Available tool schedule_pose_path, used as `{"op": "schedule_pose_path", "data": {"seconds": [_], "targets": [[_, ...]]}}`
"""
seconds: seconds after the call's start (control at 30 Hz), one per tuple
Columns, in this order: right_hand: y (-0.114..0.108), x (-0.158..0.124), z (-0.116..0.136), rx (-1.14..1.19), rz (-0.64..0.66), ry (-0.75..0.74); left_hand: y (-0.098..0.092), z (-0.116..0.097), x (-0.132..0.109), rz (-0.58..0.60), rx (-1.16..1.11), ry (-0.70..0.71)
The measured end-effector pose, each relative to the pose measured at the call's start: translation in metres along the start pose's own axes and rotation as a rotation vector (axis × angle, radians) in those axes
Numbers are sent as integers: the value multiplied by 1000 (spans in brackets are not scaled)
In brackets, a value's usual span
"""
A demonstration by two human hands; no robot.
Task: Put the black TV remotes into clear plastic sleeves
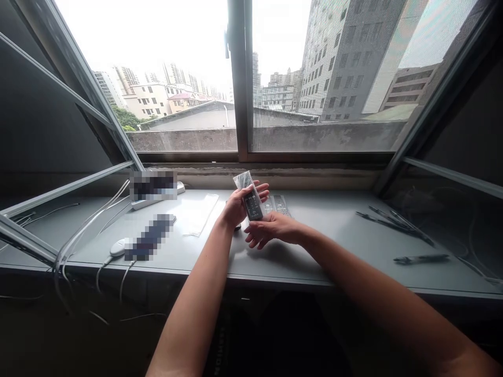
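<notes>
Both my hands hold a small dark remote control (pixel 253 205) in a clear plastic bag, above the middle of the desk. My left hand (pixel 238 203) supports its left side and upper part, the thumb over the front and the other fingers behind. At the lower end, my right hand (pixel 273 229) pinches the bag between thumb and fingers. The bag's loose top (pixel 242 179) sticks up past the remote. Behind my right hand, similar bagged remotes (pixel 280 205) lie on the desk, partly hidden. Another dark object beneath my left hand is mostly covered.
Left of my hands lies a flat clear plastic bag (pixel 202 214). Further left are a white power strip (pixel 159 196), a white round charger (pixel 117 247) and loose cables (pixel 74 230). Several pens (pixel 396 225) lie at the right. A window (pixel 188 104) rises behind the desk (pixel 330 209).
</notes>
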State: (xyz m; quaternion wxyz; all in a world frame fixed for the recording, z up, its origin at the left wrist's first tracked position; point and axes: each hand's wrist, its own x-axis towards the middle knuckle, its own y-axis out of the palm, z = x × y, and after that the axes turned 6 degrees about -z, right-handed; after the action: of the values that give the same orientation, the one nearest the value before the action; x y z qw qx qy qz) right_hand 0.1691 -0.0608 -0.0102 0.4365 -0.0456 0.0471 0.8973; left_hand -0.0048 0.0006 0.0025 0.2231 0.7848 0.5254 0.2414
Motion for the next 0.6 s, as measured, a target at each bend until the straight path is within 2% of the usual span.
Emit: {"op": "schedule_pose_path", "data": {"seconds": [0.27,0.5,0.6], "targets": [[4,1,2,-195,-69,-110,0,0,0,47,-26,-31],[2,4,-6,-469,-79,-297,2,0,-4,110,-10,-133],[-2,8,-13,-678,-113,-453,1,0,-4,140,11,-202]]}}
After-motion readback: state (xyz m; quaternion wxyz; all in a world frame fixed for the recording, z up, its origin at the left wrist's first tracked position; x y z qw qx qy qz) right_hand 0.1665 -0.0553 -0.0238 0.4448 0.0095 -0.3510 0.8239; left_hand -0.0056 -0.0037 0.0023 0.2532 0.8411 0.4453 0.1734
